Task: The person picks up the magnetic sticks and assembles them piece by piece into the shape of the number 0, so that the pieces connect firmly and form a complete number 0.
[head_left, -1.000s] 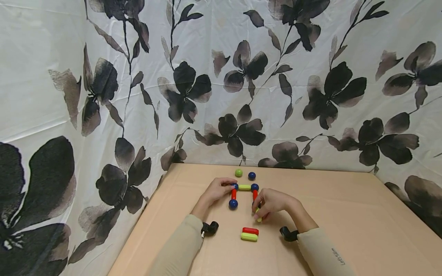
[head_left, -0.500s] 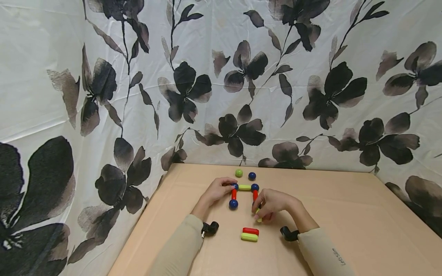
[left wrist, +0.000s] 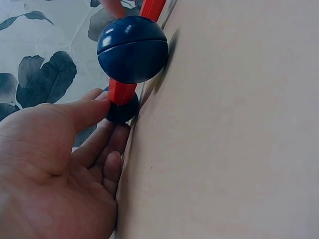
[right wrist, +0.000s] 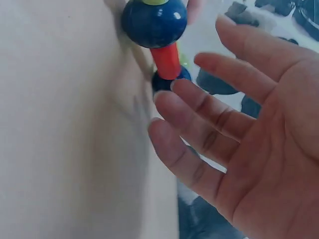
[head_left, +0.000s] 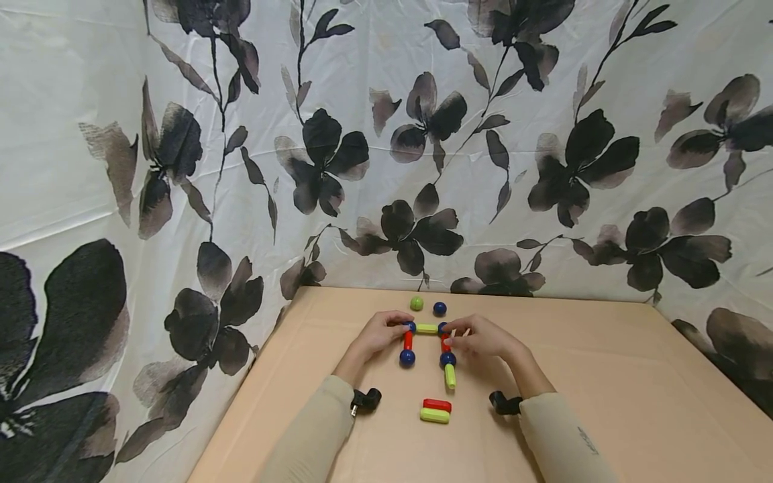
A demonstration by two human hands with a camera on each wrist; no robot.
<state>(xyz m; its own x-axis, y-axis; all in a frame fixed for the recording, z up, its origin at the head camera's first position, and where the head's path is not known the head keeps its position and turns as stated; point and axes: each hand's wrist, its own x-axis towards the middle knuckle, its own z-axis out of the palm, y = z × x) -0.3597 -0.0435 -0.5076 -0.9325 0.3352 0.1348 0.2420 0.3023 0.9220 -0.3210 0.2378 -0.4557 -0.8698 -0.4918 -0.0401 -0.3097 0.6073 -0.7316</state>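
My left hand point(head_left: 377, 334) pinches the blue ball point(left wrist: 124, 110) at the far left corner of a stick-and-ball frame lying on the table. A yellow-green rod point(head_left: 427, 329) joins it to the far right blue ball point(head_left: 443, 327). Red rods point(head_left: 408, 341) run from both towards me, ending at a near left blue ball point(head_left: 407, 358) and a near right blue ball point(head_left: 448, 359). From the latter extends another yellow-green rod point(head_left: 449, 377). My right hand point(head_left: 486, 337) has its fingers spread beside the far right ball; whether they touch it is unclear.
A loose red rod point(head_left: 437, 405) and a yellow-green rod point(head_left: 435, 416) lie side by side nearer me. Behind the frame are a green ball point(head_left: 417, 303) and a blue ball point(head_left: 439, 309). Flowered cloth point(head_left: 362, 255) hangs behind the table point(head_left: 604, 402).
My right hand has let go of the near yellow-green rod, which now shows attached to the near right ball, and moved away from me to the far right ball. The left hand stays put.
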